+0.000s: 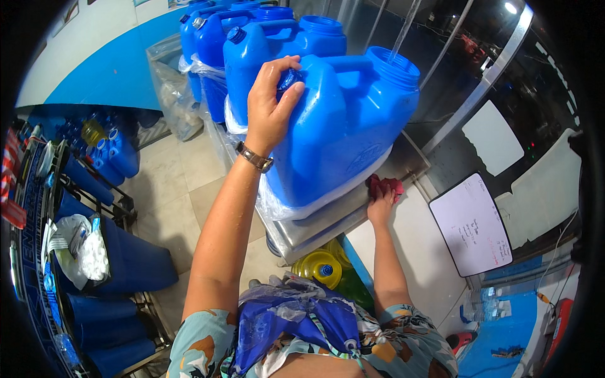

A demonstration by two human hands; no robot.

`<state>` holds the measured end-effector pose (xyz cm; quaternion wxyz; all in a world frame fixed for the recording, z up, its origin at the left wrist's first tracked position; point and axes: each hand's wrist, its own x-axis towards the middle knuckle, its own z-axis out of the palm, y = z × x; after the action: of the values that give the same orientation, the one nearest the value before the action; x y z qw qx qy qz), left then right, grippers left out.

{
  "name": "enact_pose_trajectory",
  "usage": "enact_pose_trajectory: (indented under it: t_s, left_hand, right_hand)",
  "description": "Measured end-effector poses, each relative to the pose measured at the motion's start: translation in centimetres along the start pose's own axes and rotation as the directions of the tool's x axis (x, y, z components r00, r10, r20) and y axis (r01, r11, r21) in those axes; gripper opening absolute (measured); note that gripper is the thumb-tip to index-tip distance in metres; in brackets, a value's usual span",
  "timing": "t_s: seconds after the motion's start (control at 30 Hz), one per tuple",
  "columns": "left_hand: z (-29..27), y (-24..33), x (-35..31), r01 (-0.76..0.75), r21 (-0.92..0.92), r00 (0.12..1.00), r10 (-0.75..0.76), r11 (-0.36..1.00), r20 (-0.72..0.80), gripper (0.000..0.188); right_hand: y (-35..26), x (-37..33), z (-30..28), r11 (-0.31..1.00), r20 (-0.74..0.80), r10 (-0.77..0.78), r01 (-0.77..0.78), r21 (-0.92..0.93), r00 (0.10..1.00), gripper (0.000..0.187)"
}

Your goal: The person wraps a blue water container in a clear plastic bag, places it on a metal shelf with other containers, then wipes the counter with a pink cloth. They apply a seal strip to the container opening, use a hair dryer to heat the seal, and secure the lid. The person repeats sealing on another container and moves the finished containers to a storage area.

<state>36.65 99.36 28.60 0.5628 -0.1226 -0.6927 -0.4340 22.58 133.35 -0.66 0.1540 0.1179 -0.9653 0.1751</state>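
Note:
My left hand (268, 107) is wrapped round the small dark blue cap (290, 82) at the near corner of a large blue water jug (328, 138). The jug stands upright in white plastic wrap (296, 211) on a metal counter (315, 233). Its wide round mouth (394, 66) is uncovered, and a clear stream or thin tube comes down into it. Low at the jug's right side, my right hand (379, 208) presses a crumpled red cloth (387, 187) near the metal edge; some of its fingers are hidden by the cloth.
More blue jugs (271, 44) stand in a row behind. Yellow round bottles (324, 268) sit below the counter. On the left are a rack with blue containers (126, 252) and a plastic bag (88, 252). A whiteboard (469, 223) leans at the right.

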Motion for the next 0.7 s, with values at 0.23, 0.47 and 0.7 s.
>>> enact_pose_trajectory:
  t_s: [0.23,0.47,0.7]
  left_hand:
    - [0.01,0.17,0.0,0.006,0.017,1.0,-0.006,1.0,-0.001,0.032]
    - [0.01,0.11,-0.02,0.005,0.016,1.0,-0.005,1.0,0.0,0.032]
    - [0.03,0.11,-0.03,0.008,0.004,1.0,-0.008,1.0,-0.002,0.032]
  right_hand:
    - [-0.02,0.02,-0.06,1.0,0.007,0.016,-0.016,0.007,1.0,0.056]
    - [0.16,0.06,0.22,1.0,-0.001,0.013,-0.013,0.009,1.0,0.055]
    - [0.11,0.0,0.1,1.0,-0.008,0.006,-0.006,0.008,1.0,0.054]
